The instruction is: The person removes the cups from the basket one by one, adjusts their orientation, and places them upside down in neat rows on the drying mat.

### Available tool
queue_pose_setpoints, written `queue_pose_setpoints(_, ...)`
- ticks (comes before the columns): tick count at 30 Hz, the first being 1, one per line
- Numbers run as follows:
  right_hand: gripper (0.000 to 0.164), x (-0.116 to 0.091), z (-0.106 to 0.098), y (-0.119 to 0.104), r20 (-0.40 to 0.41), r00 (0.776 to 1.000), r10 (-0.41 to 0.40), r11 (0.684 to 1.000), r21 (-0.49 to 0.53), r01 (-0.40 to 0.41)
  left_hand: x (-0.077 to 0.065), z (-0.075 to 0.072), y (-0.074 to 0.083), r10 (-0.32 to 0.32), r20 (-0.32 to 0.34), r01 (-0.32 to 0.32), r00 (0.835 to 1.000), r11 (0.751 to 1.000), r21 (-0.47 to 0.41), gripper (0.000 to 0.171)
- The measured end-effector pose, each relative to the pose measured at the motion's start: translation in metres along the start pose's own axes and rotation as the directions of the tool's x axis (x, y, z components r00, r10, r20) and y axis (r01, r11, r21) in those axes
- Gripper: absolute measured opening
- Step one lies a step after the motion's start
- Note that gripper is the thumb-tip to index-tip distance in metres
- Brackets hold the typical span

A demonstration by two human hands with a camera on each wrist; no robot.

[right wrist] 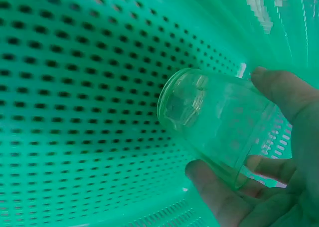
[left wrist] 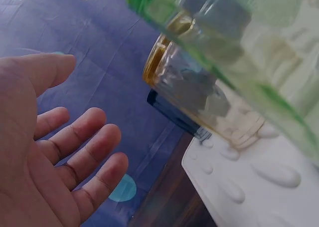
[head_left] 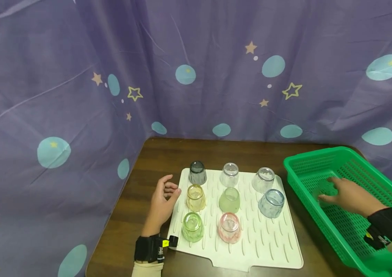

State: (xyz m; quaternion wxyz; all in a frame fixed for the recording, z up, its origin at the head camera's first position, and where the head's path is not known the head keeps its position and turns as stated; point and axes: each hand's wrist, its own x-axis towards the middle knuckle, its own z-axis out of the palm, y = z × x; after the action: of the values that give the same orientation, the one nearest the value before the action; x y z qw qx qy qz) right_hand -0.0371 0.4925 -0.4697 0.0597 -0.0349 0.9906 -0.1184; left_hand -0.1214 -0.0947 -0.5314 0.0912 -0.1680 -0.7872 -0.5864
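My right hand (head_left: 351, 197) reaches into the green basket (head_left: 320, 223) and holds a clear drinking glass (right wrist: 214, 119). In the right wrist view the thumb lies along one side of that glass and the fingers along the other. My left hand (head_left: 162, 204) is beside the white drying mat (head_left: 265, 246), its fingers loosely bent and holding nothing. Nearest to it stand a yellow glass (head_left: 196, 198), a green glass (head_left: 193, 227) and a dark grey glass (head_left: 197, 174), all upside down on the mat.
More upturned glasses stand on the mat: a pale green glass (head_left: 229, 201), a pink glass (head_left: 229, 229), a blue glass (head_left: 271, 204) and two clear glasses at the back. A wooden table (head_left: 123, 223) carries mat and basket. A purple patterned curtain (head_left: 216, 100) hangs behind.
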Motion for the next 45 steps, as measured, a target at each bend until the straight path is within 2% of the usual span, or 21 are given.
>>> queue_pose_setpoints(4,0.093,0.011,-0.001,0.005,0.000,1.000,0.018,1.000,0.010,-0.018,-0.004,0.001,0.000,0.000,-0.001,0.000,1.000,1.000,0.014,0.053)
queue_pose_setpoints(10,0.098,0.026,-0.006,0.016,0.006,0.997,0.083,0.996,0.016,-0.083,-0.004,0.004,0.000,0.016,0.036,-0.017,0.999,0.999,0.039,0.054)
queue_pose_setpoints(17,0.106,0.046,-0.011,0.029,-0.092,0.986,0.142,0.990,0.038,-0.139,0.003,0.002,0.003,0.023,0.054,-0.024,0.998,0.999,0.025,0.054)
queue_pose_setpoints(21,0.117,0.052,-0.028,0.032,-0.116,0.976,0.185,0.983,0.020,-0.184,0.013,0.001,0.013,0.060,0.060,-0.061,0.996,0.998,0.020,0.055)
queue_pose_setpoints(24,0.115,0.047,-0.045,0.029,-0.150,0.963,0.225,0.974,0.040,-0.222,0.018,-0.001,0.023,0.078,0.061,-0.080,0.995,0.997,0.022,0.055)
queue_pose_setpoints(28,0.106,0.035,-0.060,0.020,-0.202,0.932,0.300,0.953,0.117,-0.281,0.020,-0.004,0.033,0.086,0.059,-0.088,0.995,0.996,0.026,0.055)
queue_pose_setpoints(32,0.105,0.022,-0.067,0.010,-0.257,0.891,0.375,0.924,0.173,-0.340,0.019,-0.004,0.039,0.081,0.067,-0.083,0.994,0.996,0.031,0.055)
queue_pose_setpoints(35,0.105,0.012,-0.065,0.005,-0.289,0.869,0.403,0.911,0.216,-0.351,0.016,-0.002,0.041,0.068,0.076,-0.071,0.995,0.997,0.032,0.055)
queue_pose_setpoints(40,0.098,0.002,-0.057,0.003,-0.357,0.844,0.399,0.908,0.279,-0.311,0.014,0.003,0.045,0.053,0.096,-0.058,0.994,0.997,0.051,0.057)
queue_pose_setpoints(45,0.099,-0.003,-0.053,-0.008,-0.418,0.838,0.351,0.914,0.346,-0.210,0.012,0.007,0.055,0.060,0.104,-0.066,0.993,0.996,0.059,0.057)
